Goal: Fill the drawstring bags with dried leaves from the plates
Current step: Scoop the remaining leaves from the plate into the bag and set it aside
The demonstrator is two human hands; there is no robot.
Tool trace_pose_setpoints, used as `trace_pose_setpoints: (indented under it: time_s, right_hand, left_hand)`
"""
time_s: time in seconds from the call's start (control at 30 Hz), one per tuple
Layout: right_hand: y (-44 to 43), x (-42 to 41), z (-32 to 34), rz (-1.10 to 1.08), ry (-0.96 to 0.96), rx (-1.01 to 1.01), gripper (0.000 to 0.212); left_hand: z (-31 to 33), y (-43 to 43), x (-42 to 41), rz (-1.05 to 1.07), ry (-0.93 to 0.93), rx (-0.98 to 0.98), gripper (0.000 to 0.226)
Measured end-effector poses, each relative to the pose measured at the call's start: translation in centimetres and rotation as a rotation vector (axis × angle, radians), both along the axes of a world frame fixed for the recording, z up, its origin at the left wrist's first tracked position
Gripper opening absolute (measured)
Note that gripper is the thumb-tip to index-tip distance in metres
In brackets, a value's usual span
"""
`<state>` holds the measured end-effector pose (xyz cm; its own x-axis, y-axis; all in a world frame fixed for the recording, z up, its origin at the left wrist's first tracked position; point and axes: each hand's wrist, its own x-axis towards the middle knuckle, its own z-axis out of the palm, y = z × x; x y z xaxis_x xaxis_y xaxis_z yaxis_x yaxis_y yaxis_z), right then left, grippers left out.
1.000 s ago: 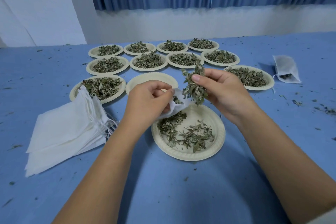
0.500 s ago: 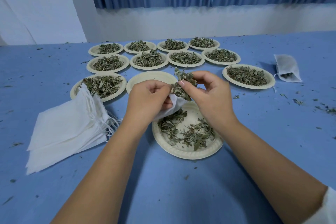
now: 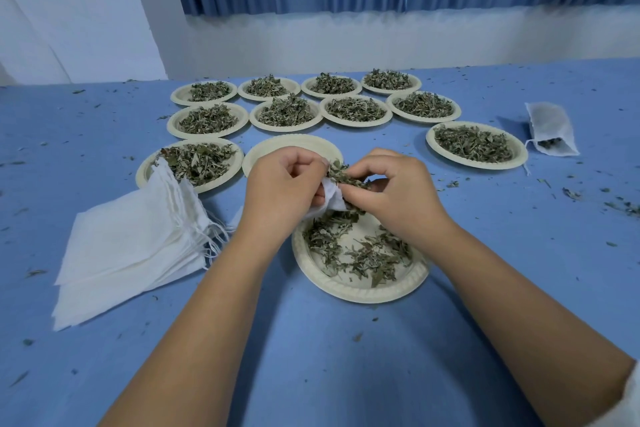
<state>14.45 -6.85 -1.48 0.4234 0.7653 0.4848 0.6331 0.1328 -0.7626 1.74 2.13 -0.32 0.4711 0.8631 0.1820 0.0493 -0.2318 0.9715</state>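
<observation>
My left hand (image 3: 282,189) grips the rim of a small white drawstring bag (image 3: 331,198) above the near paper plate (image 3: 360,291). My right hand (image 3: 394,194) pinches a clump of dried leaves (image 3: 343,175) right at the bag's mouth. The near plate holds a thin scatter of loose leaves (image 3: 360,250). Most of the bag is hidden between my hands.
A stack of empty white bags (image 3: 131,246) lies at the left. Several leaf-filled plates (image 3: 285,111) sit in rows behind, with one empty plate (image 3: 294,146) just past my hands. A filled bag (image 3: 550,128) lies at the far right. Leaf crumbs dot the blue table (image 3: 346,357).
My right hand has brought the clump of leaves down and left, from above the plate to the mouth of the bag. My left hand has kept its grip on the bag.
</observation>
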Motion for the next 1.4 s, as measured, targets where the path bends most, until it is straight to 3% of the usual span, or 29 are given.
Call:
trace_pose_setpoints:
  time_s: [0.33, 0.57, 0.83, 1.07, 1.17, 1.27, 1.4]
  right_hand:
    - [0.0, 0.3, 0.0, -0.002, -0.143, -0.263, 0.015]
    - [-0.4, 0.4, 1.0, 0.176, 0.219, -0.302, 0.020]
    - [-0.4, -0.1, 0.5, 0.137, 0.408, -0.136, 0.017]
    - [-0.1, -0.2, -0.1, -0.018, 0.356, -0.153, 0.016]
    - [0.2, 0.2, -0.2, 0.041, 0.459, -0.227, 0.026]
    - [0.1, 0.0, 0.0, 0.185, 0.596, -0.245, 0.020]
    - [0.1, 0.0, -0.2, 0.154, 0.451, -0.218, 0.015]
  left_hand:
    - [-0.8, -0.4, 0.4, -0.135, 0.135, 0.141, 0.019]
    - [-0.5, 0.3, 0.2, 0.002, 0.066, 0.087, 0.018]
    - [-0.3, 0.0, 0.1, -0.058, 0.061, 0.072, 0.017]
    - [0.0, -0.4, 0.1, -0.156, 0.035, 0.069, 0.020]
    - [0.2, -0.5, -0.1, -0.189, 0.020, 0.051, 0.019]
    - [0.3, -0.5, -0.3, -0.226, 0.006, 0.065, 0.017]
    - [0.2, -0.4, -0.4, -0.247, 0.036, 0.160, 0.015]
